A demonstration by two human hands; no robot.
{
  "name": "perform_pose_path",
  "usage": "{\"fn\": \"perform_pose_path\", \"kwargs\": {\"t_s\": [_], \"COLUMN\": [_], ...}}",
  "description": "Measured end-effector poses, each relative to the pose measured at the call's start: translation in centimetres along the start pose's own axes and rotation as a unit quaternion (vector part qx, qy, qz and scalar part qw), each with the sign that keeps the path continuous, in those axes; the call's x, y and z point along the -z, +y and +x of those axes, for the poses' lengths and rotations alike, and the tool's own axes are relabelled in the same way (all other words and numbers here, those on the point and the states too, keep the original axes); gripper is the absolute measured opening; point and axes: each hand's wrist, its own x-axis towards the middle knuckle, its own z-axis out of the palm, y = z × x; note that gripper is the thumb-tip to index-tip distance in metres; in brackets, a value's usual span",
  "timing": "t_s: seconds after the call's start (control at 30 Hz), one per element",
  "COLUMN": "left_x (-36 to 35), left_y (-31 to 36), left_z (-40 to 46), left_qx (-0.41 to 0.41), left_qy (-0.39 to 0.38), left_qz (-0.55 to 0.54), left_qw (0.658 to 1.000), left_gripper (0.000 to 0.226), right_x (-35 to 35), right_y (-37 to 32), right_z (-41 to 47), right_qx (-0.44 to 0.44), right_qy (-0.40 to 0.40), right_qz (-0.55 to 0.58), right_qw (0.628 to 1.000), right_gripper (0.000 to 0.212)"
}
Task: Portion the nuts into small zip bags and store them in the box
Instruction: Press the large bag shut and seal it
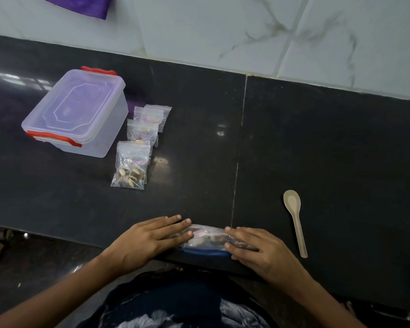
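Clear plastic box (pixel 76 112), lid on, red latches at both ends, sits far left on the dark counter (pixel 317 150), well up and left of the left hand's fingertips. Just right of the box: a row of small zip bags (pixel 137 147) with nuts inside, partly overlapping, nearest one showing pale nut halves; all well beyond the left fingertips, not touched.

Left hand (pixel 149 240) lies flat near the counter's front edge, fingers (pixel 175 229) straight and close together, pressing on the left end of a large clear bag (pixel 208 240). The bag holds dark and pale nuts, looks rolled or flattened, blue strip along its near edge. It spans the gap between both sets of fingertips, right at the counter seam.

Right hand (pixel 256 250) presses down on the bag's right end, fingers (pixel 237 233) straight, together, pointing left toward the left fingertips; thumb not clearly visible. No curl or pinch on either hand.

Beige spoon (pixel 295 221) lies on the counter to the right of the right hand, bowl away from the person, handle toward the edge, near but not touching the hand.

Purple cloth (pixel 80 5) at top left on the pale tiled surface (pixel 223 24), far past all fingers.
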Motion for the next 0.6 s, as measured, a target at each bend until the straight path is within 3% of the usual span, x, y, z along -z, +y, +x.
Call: {"fn": "perform_pose_path", "kwargs": {"t_s": [0.13, 0.23, 0.33, 0.47, 0.53, 0.6], "left_x": [0.5, 0.8, 1.7, 2.3, 2.2, 2.7], "left_y": [0.4, 0.8, 1.5, 0.1, -1.7, -3.3], "left_z": [1.0, 3.6, 7.1, 10.4, 11.3, 11.8], "left_qx": [0.061, 0.198, 0.339, 0.409, 0.404, 0.394], "left_qy": [0.063, 0.098, 0.147, 0.137, 0.137, 0.143], "left_qz": [0.002, 0.029, -0.052, -0.226, -0.297, -0.328], "left_qw": [0.996, 0.975, 0.928, 0.873, 0.855, 0.846], "left_gripper": [0.049, 0.041, 0.037, 0.045, 0.046, 0.044], "right_x": [-0.6, -1.9, -3.0, -3.5, -3.7, -3.7], "right_y": [-0.3, -0.1, -0.4, -0.7, -0.6, -0.6], "right_z": [0.9, 2.9, 6.9, 13.5, 16.5, 19.0], "right_qx": [-0.035, -0.133, -0.286, -0.416, -0.418, -0.390], "right_qy": [0.041, 0.104, 0.180, 0.251, 0.226, 0.130], "right_qz": [-0.001, 0.032, 0.125, 0.169, 0.193, 0.276], "right_qw": [0.999, 0.985, 0.933, 0.857, 0.859, 0.869], "right_gripper": [0.030, 0.026, 0.026, 0.022, 0.026, 0.036]}}
